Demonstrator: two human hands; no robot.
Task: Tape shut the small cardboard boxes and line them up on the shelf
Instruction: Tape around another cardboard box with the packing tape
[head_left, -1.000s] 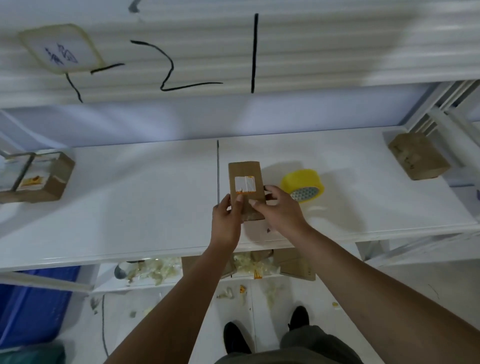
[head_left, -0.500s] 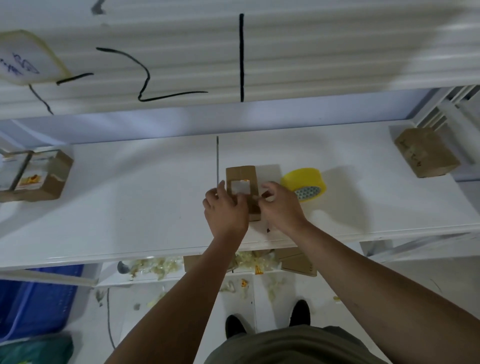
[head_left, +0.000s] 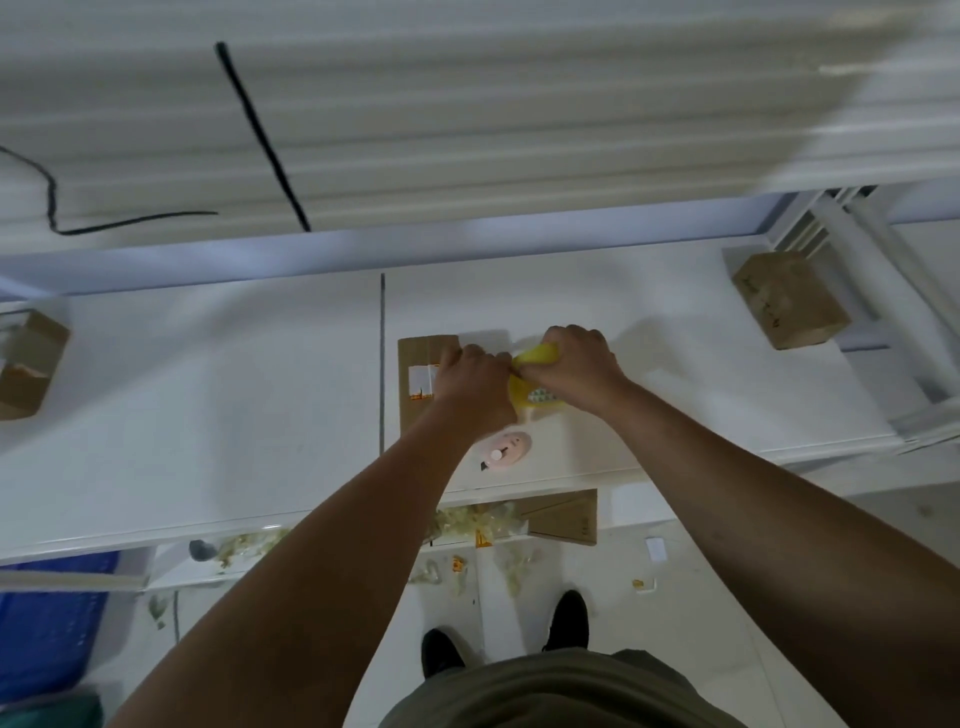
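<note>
1. Small cardboard box (head_left: 413, 421): lies flat on the white shelf (head_left: 234, 415), near its front edge and just right of the seam between two boards. Its white label (head_left: 422, 381) faces up. It appears parked there so both hands are free for the tape; it is not yet lined up with the others.
2. Tape roll (head_left: 522, 389): yellow, just right of the box and tilted with its core towards the camera. Whether it rests on the shelf is hidden.
3. Right hand (head_left: 579, 364): fingers curled over the roll, gripping it, probably to steady it.
4. Left hand (head_left: 475, 384): reaches across the box, covering its right side. The curled fingers meet the roll's edge and appear to pinch or pick at the loose end. Likely step: starting a strip to seal the box.
5. Small pink object (head_left: 505, 448): possibly a cutter, on the shelf in front of the box, within easy reach.
6. Box at right (head_left: 789, 299): near the shelf's far end, well apart.
7. Box at left (head_left: 31, 358): at the opposite end, partly cut off by the frame.
8. Lower shelf: flat cardboard (head_left: 563, 514) and crumpled tape scraps (head_left: 467, 519).
9. Room: pale floor (head_left: 675, 597) littered with scraps, a blue bin (head_left: 52, 623) at lower left, and a ribbed white panel (head_left: 467, 104) with black marks above.
</note>
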